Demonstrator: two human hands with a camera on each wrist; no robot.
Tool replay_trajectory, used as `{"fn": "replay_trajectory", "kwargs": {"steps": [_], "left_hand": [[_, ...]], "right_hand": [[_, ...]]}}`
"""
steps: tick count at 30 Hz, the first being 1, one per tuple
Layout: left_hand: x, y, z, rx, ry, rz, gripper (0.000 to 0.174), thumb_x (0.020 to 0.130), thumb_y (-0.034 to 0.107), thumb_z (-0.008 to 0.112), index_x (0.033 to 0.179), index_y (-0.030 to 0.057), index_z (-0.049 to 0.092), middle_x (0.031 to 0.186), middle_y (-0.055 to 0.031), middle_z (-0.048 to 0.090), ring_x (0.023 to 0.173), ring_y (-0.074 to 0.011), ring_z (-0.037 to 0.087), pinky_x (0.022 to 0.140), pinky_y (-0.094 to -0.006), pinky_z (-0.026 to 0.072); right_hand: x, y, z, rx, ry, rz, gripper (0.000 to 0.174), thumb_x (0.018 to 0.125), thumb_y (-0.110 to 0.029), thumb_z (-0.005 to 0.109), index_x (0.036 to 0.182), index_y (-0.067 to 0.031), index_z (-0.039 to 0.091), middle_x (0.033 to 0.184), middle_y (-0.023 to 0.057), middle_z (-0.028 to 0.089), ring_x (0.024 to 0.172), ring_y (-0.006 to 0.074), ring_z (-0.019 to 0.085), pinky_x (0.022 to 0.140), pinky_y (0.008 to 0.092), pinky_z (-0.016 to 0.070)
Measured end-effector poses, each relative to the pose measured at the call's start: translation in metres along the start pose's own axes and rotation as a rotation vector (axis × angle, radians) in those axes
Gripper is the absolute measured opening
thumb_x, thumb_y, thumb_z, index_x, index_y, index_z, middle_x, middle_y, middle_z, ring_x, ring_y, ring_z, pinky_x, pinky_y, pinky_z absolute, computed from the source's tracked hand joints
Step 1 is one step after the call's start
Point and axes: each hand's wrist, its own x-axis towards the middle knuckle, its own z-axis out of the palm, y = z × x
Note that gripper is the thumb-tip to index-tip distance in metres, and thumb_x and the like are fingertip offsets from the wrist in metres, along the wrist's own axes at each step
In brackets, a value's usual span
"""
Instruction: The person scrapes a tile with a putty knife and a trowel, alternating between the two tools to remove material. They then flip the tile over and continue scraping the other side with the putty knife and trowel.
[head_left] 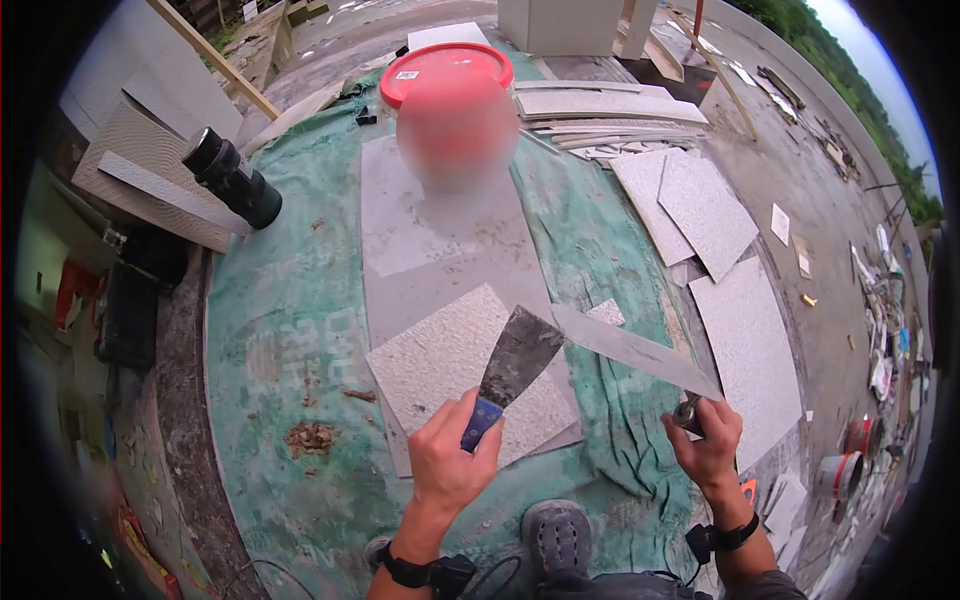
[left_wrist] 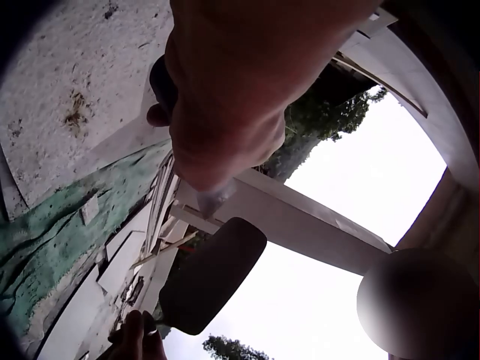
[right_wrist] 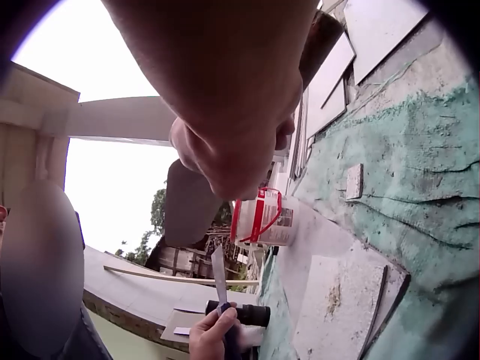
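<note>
My left hand [head_left: 455,455] grips the blue handle of a putty knife [head_left: 522,345], its wide, stained blade pointing up and away over a textured pale tile [head_left: 425,365]. In my right hand [head_left: 712,440] is the handle of a trowel [head_left: 635,348]. The trowel's long flat blade reaches left, its tip close to the putty knife in the head view. The left wrist view shows the broad, round-cornered face of the trowel blade [left_wrist: 214,277]. Beneath the tile lies a larger grey slab [head_left: 450,285]. A small tile offcut [head_left: 606,312] sits right of the slab.
Green cloth [head_left: 290,290] spreads under the slab. At the slab's far end stands a red-lidded bucket [right_wrist: 266,217]. A black cylinder [head_left: 230,180] is at the left; stacked tile pieces [head_left: 705,215] and strips [head_left: 610,105] lie right. A shoe [head_left: 557,537] stands at the near edge.
</note>
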Motion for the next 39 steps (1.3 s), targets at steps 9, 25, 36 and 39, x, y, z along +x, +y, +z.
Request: {"fn": "replay_trajectory", "kwargs": {"steps": [9, 25, 36, 39], "left_hand": [[-0.013, -0.045, -0.005, -0.166, -0.32, -0.647, 0.027, 0.088, 0.016, 0.069, 0.109, -0.0014, 0.067, 0.082, -0.0195, 0.067, 0.073, -0.0302, 0.068, 0.073, -0.042, 0.0532], [0.078, -0.056, -0.142, -0.181, -0.098, -0.313, 0.033, 0.084, 0.001, 0.072, 0.117, -0.0003, 0.065, 0.097, -0.0042, 0.063, 0.084, -0.0089, 0.057, 0.076, -0.0261, 0.0469], [0.114, -0.132, -0.051, -1.089, 0.464, -0.43, 0.032, 0.109, 0.022, 0.059, 0.131, -0.0014, 0.052, 0.092, -0.0073, 0.061, 0.088, -0.0178, 0.06, 0.087, -0.0383, 0.0516], [0.133, -0.132, -0.028, -1.069, 0.501, -0.41, 0.023, 0.108, 0.02, 0.059, 0.121, 0.0019, 0.053, 0.084, -0.006, 0.057, 0.074, -0.0175, 0.057, 0.074, -0.038, 0.0526]], "right_hand": [[0.006, -0.021, -0.001, 0.543, -0.371, 0.517, 0.055, 0.091, -0.011, 0.078, 0.139, 0.0022, 0.056, 0.086, 0.0046, 0.058, 0.07, 0.0125, 0.057, 0.065, 0.028, 0.0465], [0.123, -0.028, -0.114, 0.733, -0.616, 0.467, 0.087, 0.09, -0.032, 0.076, 0.16, 0.002, 0.036, 0.088, 0.008, 0.06, 0.061, 0.0099, 0.053, 0.051, 0.0256, 0.0421], [0.198, -0.011, -0.163, 0.505, -0.254, 0.35, 0.059, 0.092, -0.033, 0.075, 0.137, 0.002, 0.061, 0.119, 0.0213, 0.071, 0.086, 0.016, 0.07, 0.068, 0.0245, 0.0536], [0.228, 0.019, -0.147, 0.914, 0.429, 0.329, 0.031, 0.105, -0.033, 0.064, 0.112, -0.0028, 0.063, 0.115, 0.0184, 0.07, 0.093, 0.0241, 0.067, 0.095, 0.0349, 0.0541]]}}
